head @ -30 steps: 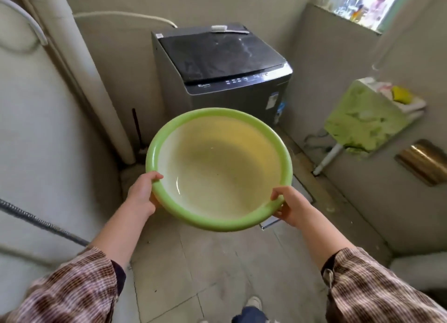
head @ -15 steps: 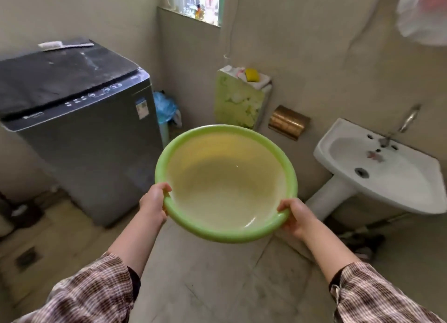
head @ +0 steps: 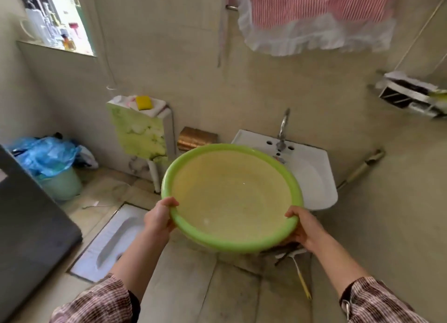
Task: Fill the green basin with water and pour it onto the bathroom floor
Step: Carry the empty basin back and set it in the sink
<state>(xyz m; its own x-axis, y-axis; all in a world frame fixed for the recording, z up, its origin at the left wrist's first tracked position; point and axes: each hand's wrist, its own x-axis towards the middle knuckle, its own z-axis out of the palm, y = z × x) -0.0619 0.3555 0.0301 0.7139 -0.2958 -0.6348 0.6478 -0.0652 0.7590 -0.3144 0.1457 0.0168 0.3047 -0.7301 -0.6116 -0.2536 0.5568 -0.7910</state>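
Head view, swung round to the right within the last second: dark grey top-loading washing machine pushed from dead ahead out to the left edge, white ceramic wall sink brought straight in front. Approach to the water judged nearly done; filling not yet begun, pouring onto the grey tiled floor further off.

Nearest, plaid sleeves and bare forearms. Left hand gripping the near-left rim, thumb hooked over the lip, fingers underneath and hidden. Right hand gripping the near-right rim the same way. Between both, round green plastic basin with pale yellow inside, tipped slightly toward the camera, no standing water visible. Far rim overlapping the sink's front-left edge; touching or not, cannot tell. Beyond, curved chrome tap, past the far rim, not yet over the basin.
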